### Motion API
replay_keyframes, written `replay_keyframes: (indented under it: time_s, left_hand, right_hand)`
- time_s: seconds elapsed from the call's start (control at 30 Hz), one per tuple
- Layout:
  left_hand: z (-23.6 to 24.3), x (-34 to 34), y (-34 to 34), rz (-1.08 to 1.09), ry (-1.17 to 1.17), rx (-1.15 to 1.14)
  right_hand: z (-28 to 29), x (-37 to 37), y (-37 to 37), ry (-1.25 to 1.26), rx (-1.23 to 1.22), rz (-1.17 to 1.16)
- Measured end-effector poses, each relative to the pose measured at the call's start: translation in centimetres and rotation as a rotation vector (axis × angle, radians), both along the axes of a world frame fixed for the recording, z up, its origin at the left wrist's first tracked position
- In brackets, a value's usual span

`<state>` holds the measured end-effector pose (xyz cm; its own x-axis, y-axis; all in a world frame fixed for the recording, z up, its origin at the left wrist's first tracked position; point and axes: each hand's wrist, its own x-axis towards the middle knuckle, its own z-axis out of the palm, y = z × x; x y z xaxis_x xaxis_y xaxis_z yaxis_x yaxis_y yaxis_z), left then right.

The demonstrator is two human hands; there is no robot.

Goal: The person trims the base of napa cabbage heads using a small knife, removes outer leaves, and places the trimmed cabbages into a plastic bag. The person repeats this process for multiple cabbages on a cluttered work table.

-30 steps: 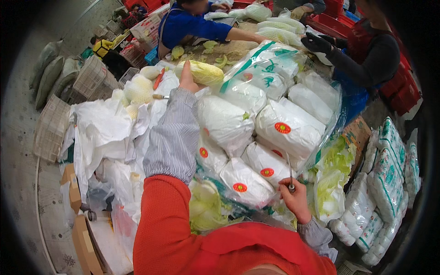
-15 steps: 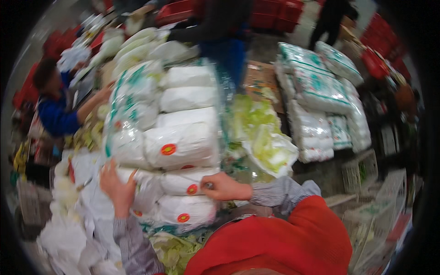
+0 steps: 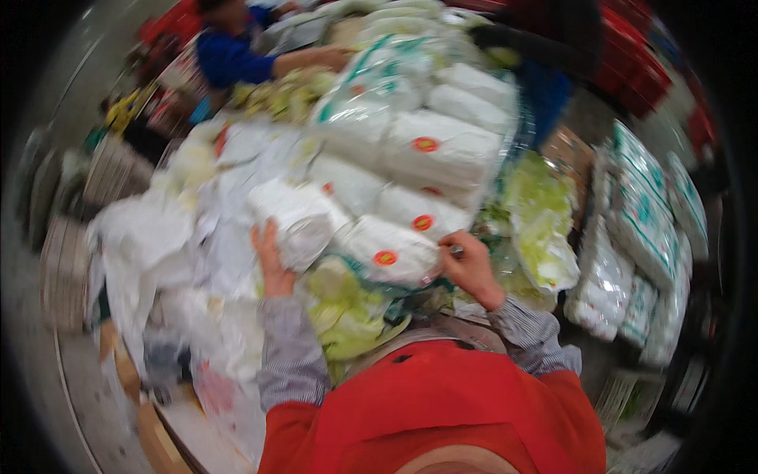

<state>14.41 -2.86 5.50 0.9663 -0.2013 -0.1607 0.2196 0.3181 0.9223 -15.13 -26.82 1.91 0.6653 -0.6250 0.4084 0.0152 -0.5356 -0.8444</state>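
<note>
My left hand (image 3: 273,259) rests against the side of a white-wrapped bundle (image 3: 290,213), its fingers stretched along the wrapping. That bundle's bunched round end faces me. My right hand (image 3: 471,267) is closed around a small metallic object (image 3: 456,250) too small to name. It touches the end of another white-wrapped bundle (image 3: 395,249) with a red-and-yellow round sticker. More such bundles lie in rows beyond, partly in a clear plastic bag (image 3: 379,67) with green print. What is inside the wrappings is hidden.
Loose cabbage leaves (image 3: 335,308) lie just before me and more leaves (image 3: 541,213) to the right. White paper sheets (image 3: 253,154) cover the left. Filled bags (image 3: 643,205) are stacked at right. A blue-sleeved person (image 3: 237,51) reaches in at far left; another in dark clothes (image 3: 545,28) stands opposite.
The view has swung left, so the bundles appear farther right and tilted. The bundle by my left hand now lies at an angle, its bunched end showing. My right hand stays closed beside its bundle.
</note>
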Motion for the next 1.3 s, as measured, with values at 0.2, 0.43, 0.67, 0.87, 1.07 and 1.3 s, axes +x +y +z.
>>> replay_keyframes:
  time_s: [0.2,0.43,0.67,0.87,1.07,1.3]
  left_hand:
    - [-0.6,-3.2,6.2,-0.147,0.110,-0.447]
    - [-2.2,-15.0,14.0,-0.489,0.181,-0.791]
    - [-4.0,-19.4,14.8,-0.213,0.414,-0.130]
    - [-6.5,-17.3,17.3,-0.225,0.217,-0.120]
    - [-11.0,-16.4,20.3,-0.090,0.431,-0.466]
    - [-10.2,-16.6,21.8,-0.151,0.349,-0.560]
  right_hand:
    - [6.1,0.1,5.2,0.239,0.315,0.374]
    - [5.4,5.6,12.9,0.219,0.987,0.864]
    - [1.3,7.4,16.2,0.413,0.757,0.758]
    - [-0.9,4.2,13.9,0.255,0.285,0.691]
    - [-2.5,-3.0,12.1,0.820,-0.020,0.619]
    - [-3.6,-3.1,10.6,0.661,0.080,0.666]
